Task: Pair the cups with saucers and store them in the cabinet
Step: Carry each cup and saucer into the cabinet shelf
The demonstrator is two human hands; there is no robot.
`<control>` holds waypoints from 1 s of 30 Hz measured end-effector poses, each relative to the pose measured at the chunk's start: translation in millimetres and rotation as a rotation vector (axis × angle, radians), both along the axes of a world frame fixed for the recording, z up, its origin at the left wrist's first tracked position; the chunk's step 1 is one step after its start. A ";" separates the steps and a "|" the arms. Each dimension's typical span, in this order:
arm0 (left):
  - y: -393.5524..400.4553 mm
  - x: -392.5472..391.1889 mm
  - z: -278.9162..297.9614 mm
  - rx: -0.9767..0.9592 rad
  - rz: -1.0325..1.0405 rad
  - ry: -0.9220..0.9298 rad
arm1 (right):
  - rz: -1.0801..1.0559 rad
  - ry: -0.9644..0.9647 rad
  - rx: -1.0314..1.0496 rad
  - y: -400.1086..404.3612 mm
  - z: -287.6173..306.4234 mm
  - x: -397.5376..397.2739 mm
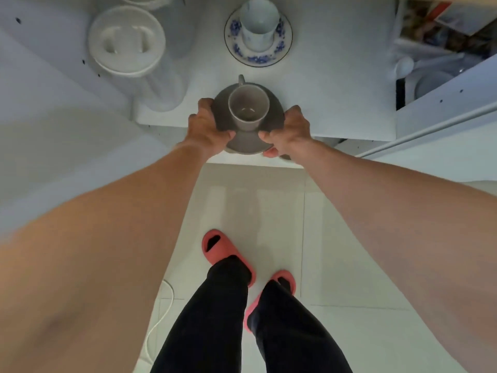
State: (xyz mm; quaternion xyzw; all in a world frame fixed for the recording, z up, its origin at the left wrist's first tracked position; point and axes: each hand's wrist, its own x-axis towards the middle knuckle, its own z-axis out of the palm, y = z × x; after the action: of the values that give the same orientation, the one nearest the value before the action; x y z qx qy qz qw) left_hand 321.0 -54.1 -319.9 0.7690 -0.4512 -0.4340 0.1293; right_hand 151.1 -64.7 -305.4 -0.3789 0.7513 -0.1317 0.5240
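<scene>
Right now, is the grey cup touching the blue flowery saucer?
Apart. The head view shows bare white shelf between the grey cup and the blue flowery saucer.

A plain grey cup (248, 107) stands upright and empty on a grey saucer (243, 142), its handle turned to the far side. This pair is at the near edge of the white cabinet shelf (336, 103). Farther back on the same shelf, a white cup (259, 22) stands upright on a white saucer (258, 53) with a blue flower pattern and a dark rim line.
</scene>
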 end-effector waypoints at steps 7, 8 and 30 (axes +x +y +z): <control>-23.7 1.6 -4.9 -0.014 -0.047 -0.036 | 0.032 0.051 -0.044 -17.0 -3.2 -0.1; -24.7 1.6 -3.3 -0.009 -0.049 -0.040 | 0.048 0.070 -0.055 -19.3 -1.9 -0.1; -66.0 -12.5 17.5 -0.012 -0.115 -0.298 | 0.211 0.367 -0.254 -51.7 8.0 7.1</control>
State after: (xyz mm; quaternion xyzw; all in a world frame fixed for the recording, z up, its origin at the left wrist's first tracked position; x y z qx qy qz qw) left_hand 308.4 -120.0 -302.4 0.7968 -0.5114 -0.3193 0.0404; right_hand 158.2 -116.3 -297.4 -0.5355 0.7677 -0.0986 0.3379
